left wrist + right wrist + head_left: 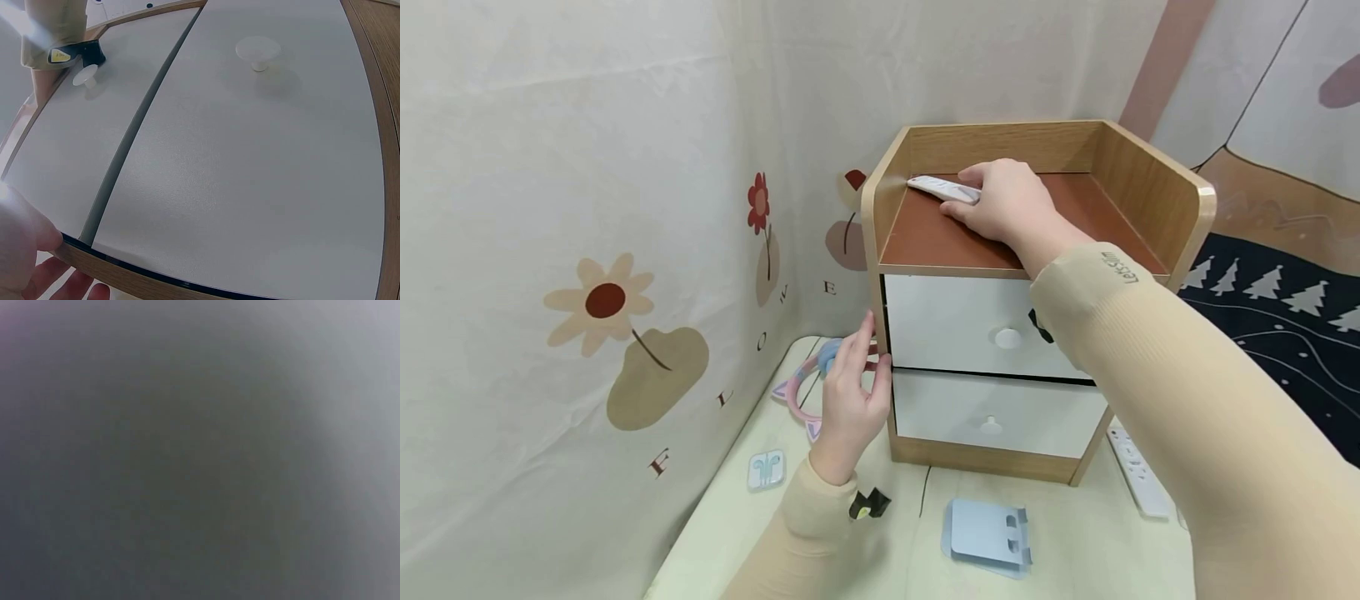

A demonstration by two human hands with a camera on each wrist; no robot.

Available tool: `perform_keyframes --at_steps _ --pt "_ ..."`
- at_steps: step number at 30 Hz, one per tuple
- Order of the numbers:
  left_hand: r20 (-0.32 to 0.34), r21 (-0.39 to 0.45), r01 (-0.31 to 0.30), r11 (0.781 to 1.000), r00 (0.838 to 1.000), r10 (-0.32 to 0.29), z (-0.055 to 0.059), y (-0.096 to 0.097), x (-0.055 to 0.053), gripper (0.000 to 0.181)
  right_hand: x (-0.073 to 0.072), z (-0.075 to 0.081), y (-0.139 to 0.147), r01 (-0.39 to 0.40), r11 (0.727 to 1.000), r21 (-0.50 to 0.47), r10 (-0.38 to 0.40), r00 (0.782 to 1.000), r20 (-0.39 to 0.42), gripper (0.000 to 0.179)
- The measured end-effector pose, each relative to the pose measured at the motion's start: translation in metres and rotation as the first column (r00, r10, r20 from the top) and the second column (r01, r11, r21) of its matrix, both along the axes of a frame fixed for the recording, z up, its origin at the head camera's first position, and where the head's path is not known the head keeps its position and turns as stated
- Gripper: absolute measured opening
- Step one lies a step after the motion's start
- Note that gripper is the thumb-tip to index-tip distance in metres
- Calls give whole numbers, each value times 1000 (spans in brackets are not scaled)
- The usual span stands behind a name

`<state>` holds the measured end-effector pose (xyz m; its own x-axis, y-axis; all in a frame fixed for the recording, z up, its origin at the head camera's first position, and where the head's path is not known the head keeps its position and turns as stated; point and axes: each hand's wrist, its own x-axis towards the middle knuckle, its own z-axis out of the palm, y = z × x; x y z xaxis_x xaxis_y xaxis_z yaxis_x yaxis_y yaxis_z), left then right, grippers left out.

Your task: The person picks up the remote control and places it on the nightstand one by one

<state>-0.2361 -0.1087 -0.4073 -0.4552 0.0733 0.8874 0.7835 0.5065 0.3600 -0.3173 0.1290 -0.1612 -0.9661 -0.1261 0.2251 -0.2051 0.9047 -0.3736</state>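
Note:
A small wooden cabinet (985, 464) with white drawer fronts stands on the pale table. On its brown open top lies a slim white remote control (934, 187), one end at the left side wall. My right hand (1003, 196) holds the remote's other end between thumb and fingers, hiding part of it. Low on the cabinet's left side, my left hand (853, 404) rests with fingers extended along the panel and thumb at the front edge. The left wrist view shows that thumb (40, 228) beside the drawer front (250, 169). The right wrist view is only a dark blur.
Left of the cabinet are a pink cat-ear headband (801, 400) and boxed earphones (766, 470). A light blue folding stand (987, 533) lies in front, and a white power strip (1137, 473) to the right. Printed curtains (625, 167) hang behind and at the left.

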Motion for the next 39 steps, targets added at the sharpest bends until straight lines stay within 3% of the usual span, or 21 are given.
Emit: perform_keyframes --at_steps 9,20,24,29,35,39 --pt "7 -2 -19 1000 1000 19 0 -1 -1 68 15 -8 0 -29 994 101 42 991 -125 64" --pt "12 -4 -25 1000 1000 25 -2 -3 -2 68 50 -17 15 -49 997 57 62 966 -251 62" --pt "13 5 -28 1000 1000 28 -2 -4 -3 67 64 -22 21 -44 999 -5 40 952 -305 59" --pt "4 6 -29 1000 1000 29 -2 -7 -4 67 83 -38 32 -77 989 -125 20 912 -410 57" --pt "0 2 -32 999 999 32 -3 -9 -6 67 105 -63 44 -167 966 -196 30 830 -557 55" --pt "-6 8 -31 999 1000 31 -4 -11 -7 67 120 -78 50 -203 947 -249 15 802 -596 59"
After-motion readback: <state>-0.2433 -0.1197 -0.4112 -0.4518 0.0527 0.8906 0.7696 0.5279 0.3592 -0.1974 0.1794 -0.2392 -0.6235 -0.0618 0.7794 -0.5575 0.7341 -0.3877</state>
